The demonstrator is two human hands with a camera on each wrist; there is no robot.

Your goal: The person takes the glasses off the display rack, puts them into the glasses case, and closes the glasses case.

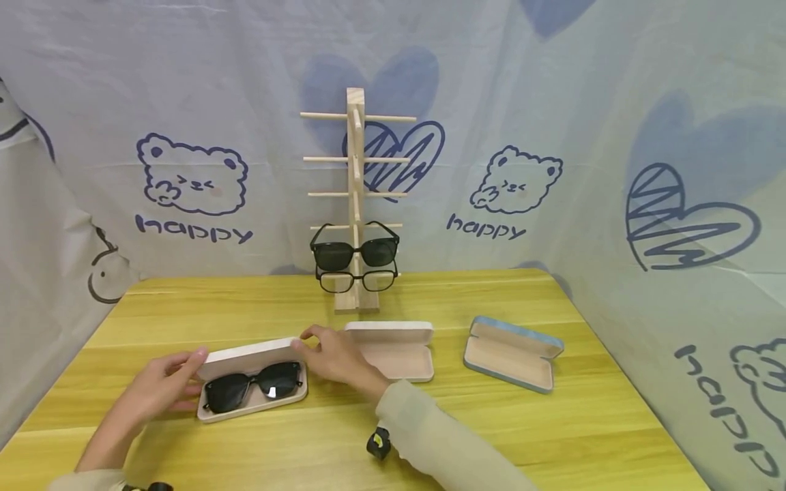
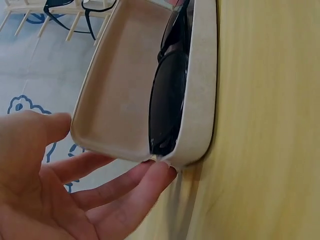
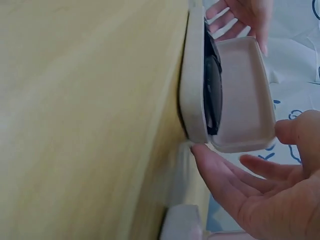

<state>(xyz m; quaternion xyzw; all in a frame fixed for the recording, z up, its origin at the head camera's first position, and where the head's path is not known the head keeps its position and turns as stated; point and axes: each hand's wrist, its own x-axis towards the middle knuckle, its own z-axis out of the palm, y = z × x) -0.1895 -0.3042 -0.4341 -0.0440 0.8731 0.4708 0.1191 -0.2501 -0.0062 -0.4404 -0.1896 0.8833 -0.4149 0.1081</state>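
A pale glasses case [image 1: 253,409] stands on the table with its lid raised, and black sunglasses [image 1: 230,393] lie folded inside. At its left end is my left hand [image 1: 162,385]. In the left wrist view that thumb touches the edge of the lid [image 2: 110,90], while the extended fingers meet the end of the case near the hinge. My right hand [image 1: 338,356] is at the opposite end. The right wrist view shows its thumb at the lid's corner and a fingertip right at the end of the base.
Behind my right hand sits another pale open case [image 1: 405,365], with a blue open case [image 1: 512,365] farther right. A wooden display stand [image 1: 356,177] at the back carries dark sunglasses [image 1: 334,256] above clear-lensed glasses [image 1: 336,281]. Patterned cloth [image 1: 276,102] hangs around the wooden table [image 1: 430,443].
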